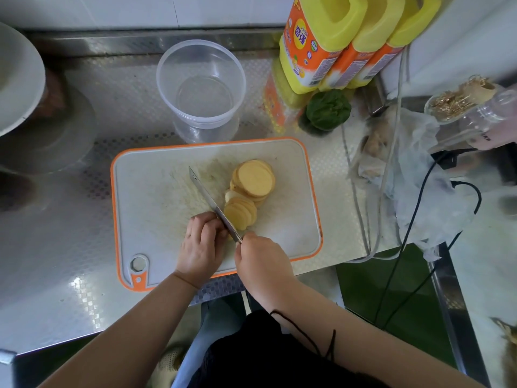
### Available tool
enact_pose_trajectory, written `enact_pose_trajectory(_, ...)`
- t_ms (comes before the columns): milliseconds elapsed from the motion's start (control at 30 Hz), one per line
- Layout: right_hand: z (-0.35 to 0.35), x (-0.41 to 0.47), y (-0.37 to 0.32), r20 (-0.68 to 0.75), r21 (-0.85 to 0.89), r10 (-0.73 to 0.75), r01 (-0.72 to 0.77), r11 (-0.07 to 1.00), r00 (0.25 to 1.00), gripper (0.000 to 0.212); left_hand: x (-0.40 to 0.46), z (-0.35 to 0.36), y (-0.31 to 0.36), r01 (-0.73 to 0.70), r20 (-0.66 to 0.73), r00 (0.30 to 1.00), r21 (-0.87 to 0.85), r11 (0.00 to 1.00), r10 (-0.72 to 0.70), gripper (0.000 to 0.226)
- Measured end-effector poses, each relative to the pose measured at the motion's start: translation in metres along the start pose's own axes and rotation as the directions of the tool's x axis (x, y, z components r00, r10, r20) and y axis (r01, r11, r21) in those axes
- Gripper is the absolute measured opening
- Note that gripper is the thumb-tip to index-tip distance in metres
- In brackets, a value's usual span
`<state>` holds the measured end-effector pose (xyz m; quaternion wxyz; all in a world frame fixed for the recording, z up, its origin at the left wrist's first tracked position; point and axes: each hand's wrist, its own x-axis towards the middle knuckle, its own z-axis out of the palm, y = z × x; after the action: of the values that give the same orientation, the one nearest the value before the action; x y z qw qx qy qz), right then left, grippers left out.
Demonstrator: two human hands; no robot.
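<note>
A white cutting board [156, 197] with an orange rim lies on the steel counter. Yellow potato slices [253, 180] are fanned out on its right half. My right hand [263, 261] grips the handle of a knife [207, 197], whose blade runs up and to the left along the slices. My left hand [202, 242] sits just left of the blade with fingers curled down over a potato piece that is mostly hidden under them.
An empty clear plastic tub [201, 88] stands behind the board. Yellow-capped bottles [335, 43] and a green vegetable [327, 110] are at the back right. Cables [419, 191] and a plastic bag [425, 177] lie to the right. A white dish [16, 79] sits at far left.
</note>
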<state>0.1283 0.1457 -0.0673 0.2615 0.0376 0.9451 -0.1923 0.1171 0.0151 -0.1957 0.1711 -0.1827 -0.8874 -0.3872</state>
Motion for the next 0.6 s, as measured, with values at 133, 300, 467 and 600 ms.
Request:
enact_pose_trajectory(133, 0.004, 0.005, -0.002, 0.007, -0.011, 0.012, -0.012, 1.000, 1.000, 0.024, 0.000, 0.000, 0.001, 0.010, -0.001, 1.000, -0.008, 1.000, -0.010, 0.008)
enact_pose_trajectory(300, 0.008, 0.011, -0.005, 0.045, -0.015, 0.040, -0.039, 0.999, 0.998, 0.021, 0.000, 0.000, 0.001, 0.006, -0.009, 1.000, -0.008, 1.000, -0.006, 0.008)
enact_pose_trajectory(467, 0.015, 0.023, -0.006, 0.132, -0.001, 0.083, -0.084, 0.996, 0.988, 0.021, -0.001, 0.002, -0.001, 0.020, -0.008, 1.000, -0.001, 1.000, -0.020, 0.008)
enact_pose_trajectory(600, 0.018, 0.024, -0.004, 0.141, 0.002, 0.091, -0.093, 0.996, 0.986, 0.021, -0.001, 0.002, -0.002, 0.016, -0.004, 1.000, 0.020, 1.000, -0.015, 0.009)
